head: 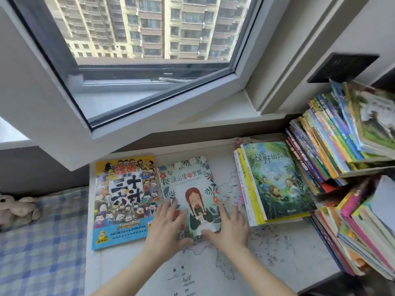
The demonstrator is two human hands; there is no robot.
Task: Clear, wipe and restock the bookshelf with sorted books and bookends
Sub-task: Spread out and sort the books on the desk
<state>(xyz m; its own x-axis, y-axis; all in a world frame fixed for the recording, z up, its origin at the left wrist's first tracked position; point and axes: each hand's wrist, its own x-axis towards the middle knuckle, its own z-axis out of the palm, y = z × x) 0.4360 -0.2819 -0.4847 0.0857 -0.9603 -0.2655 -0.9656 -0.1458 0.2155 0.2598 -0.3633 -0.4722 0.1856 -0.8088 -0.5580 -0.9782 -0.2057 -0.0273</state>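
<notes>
A pale book with a red-haired girl on its cover [188, 184] lies flat in the middle of the map-covered desk [277, 248]. My left hand [165, 227] rests on its lower left corner with straight fingers. My right hand [229, 228] lies flat on its lower right edge, thumb on the cover. To the left lies a yellow cartoon book [125, 197]. On the right is a short stack topped by a green forest-cover book [275, 180]. Tall leaning piles of colourful books [333, 142] fill the far right.
An open window sash [136, 86] juts out over the back of the desk. A bed with a blue checked sheet [40, 242] and a plush toy [17, 208] lies on the left. A further book pile [363, 231] crowds the right front.
</notes>
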